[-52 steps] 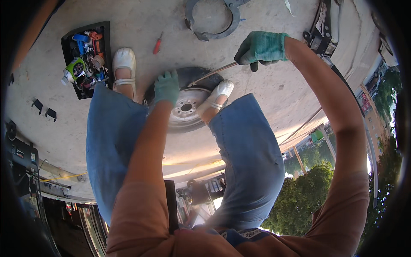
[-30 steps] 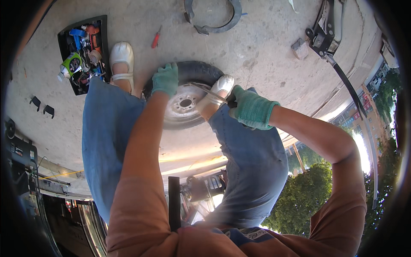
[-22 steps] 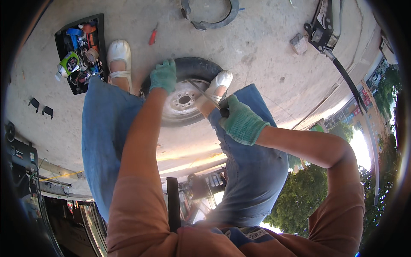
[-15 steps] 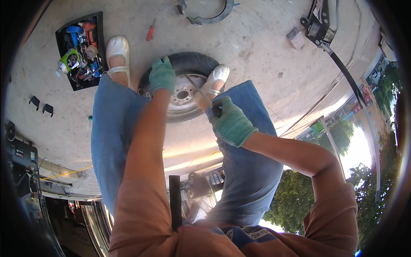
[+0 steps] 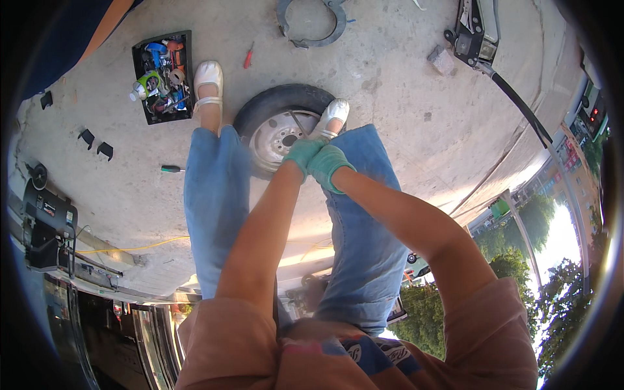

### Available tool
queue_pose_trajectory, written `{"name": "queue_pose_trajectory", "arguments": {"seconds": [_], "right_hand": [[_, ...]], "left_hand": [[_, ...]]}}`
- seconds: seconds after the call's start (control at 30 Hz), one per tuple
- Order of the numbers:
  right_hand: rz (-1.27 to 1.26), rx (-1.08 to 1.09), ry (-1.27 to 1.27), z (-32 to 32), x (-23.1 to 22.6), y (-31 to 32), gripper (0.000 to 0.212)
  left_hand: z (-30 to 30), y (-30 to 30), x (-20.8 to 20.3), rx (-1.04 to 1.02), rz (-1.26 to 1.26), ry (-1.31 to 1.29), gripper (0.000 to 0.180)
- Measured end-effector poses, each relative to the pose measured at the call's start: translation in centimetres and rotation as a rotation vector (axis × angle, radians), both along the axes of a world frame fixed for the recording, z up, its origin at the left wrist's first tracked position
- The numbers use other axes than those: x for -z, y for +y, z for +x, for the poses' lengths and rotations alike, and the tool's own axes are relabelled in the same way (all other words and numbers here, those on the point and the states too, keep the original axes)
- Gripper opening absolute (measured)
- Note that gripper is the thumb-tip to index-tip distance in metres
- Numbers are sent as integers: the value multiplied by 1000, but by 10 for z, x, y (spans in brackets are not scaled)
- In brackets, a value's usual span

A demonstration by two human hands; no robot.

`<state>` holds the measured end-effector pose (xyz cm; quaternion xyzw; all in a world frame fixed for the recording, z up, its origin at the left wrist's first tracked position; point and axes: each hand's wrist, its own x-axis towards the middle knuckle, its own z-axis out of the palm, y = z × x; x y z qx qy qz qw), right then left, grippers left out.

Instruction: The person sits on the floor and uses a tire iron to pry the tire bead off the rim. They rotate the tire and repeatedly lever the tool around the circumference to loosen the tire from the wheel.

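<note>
A small wheel with a black tyre and a pale steel rim lies flat on the concrete between my feet. My right white shoe rests on its edge. My left hand and my right hand, both in green gloves, are pressed together just above the rim. They close around the near end of a thin metal bar that slants down into the rim. My left white shoe stands on the ground beside the tyre.
A black tray of tools sits at the far left, with a red screwdriver near it. A green-handled screwdriver lies left of my leg. A grey metal ring, a floor jack and a black machine stand around.
My right hand swung the bar in from the far right down to the rim. My left hand left the tyre's edge and joined it.
</note>
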<state>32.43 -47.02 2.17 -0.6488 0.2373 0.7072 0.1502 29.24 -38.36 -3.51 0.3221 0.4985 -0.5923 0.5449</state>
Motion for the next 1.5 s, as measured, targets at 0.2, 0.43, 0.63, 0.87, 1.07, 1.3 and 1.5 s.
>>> {"name": "queue_pose_trajectory", "arguments": {"seconds": [0.2,0.43,0.63,0.87,1.07,1.3,1.5], "right_hand": [[-93,212,-369,-74,-20,20,31],[-118,353,-480,-99,-35,30,34],[-38,179,-306,-61,-14,23,37],[370,-416,-93,13,17,-7,37],[-28,179,228,86,-6,-23,33],[368,-276,-181,12,5,-104,31],[350,-269,-184,20,-10,-80,32]], "left_hand": [[-30,21,-23,299,18,-154,56],[-76,22,-11,660,161,-439,49],[-38,26,-10,213,101,-171,40],[-32,-10,19,-191,178,-202,33],[31,-38,-15,-587,184,191,29],[-7,-87,-26,-12,322,-158,48],[-7,-83,-25,-118,393,-49,42]]}}
